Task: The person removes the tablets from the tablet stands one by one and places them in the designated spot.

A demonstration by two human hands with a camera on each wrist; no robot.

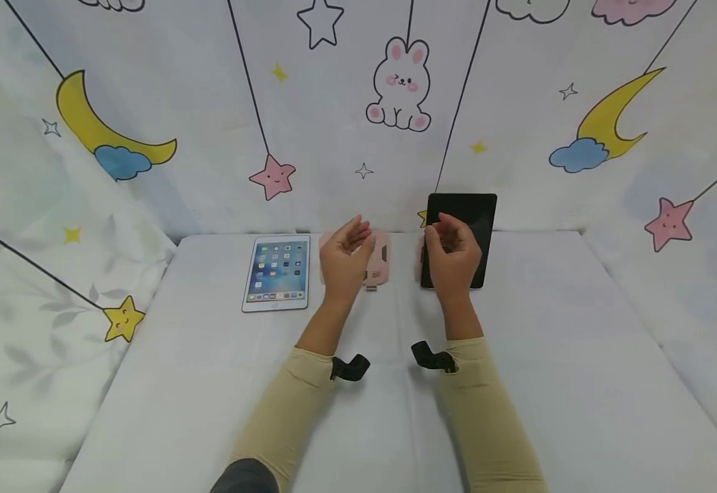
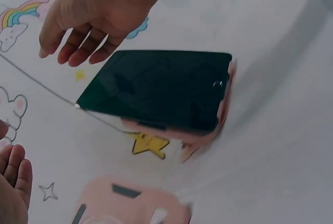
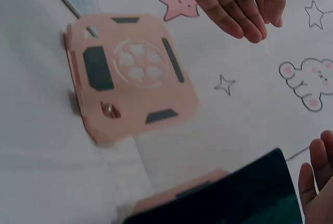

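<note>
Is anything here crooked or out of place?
The dark tablet is propped tilted against the back wall in a pink stand, unlike the lit tablet lying flat. Both hands hover empty. Nothing looks spilled or broken.

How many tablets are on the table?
2. The lit white tablet lies flat at the left. The dark tablet leans against the back wall at the right, behind the right hand. None looks hidden.

A white-covered table [image 1: 580,383] stands against cartoon-printed fabric walls [image 1: 210,103] of moons, stars and a rabbit.
</note>
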